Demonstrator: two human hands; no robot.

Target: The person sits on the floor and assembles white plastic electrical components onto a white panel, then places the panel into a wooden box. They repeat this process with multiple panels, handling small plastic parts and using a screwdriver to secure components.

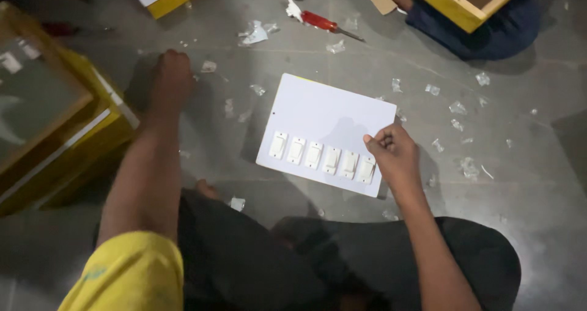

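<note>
Right hand (391, 152) grip pinches switch panel (324, 124) edge — left hand (173, 73) fisted, contents hidden.

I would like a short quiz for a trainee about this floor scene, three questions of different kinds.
1. How many switches sit in the row on the white panel?
2. True or false: the right hand touches the panel at its right end.
3. The red-handled screwdriver lies: A) on the panel, B) on the floor beyond the panel, C) in the left hand.

Key: 1. Six. 2. True. 3. B; the left hand is a fist pressed on the floor.
</note>
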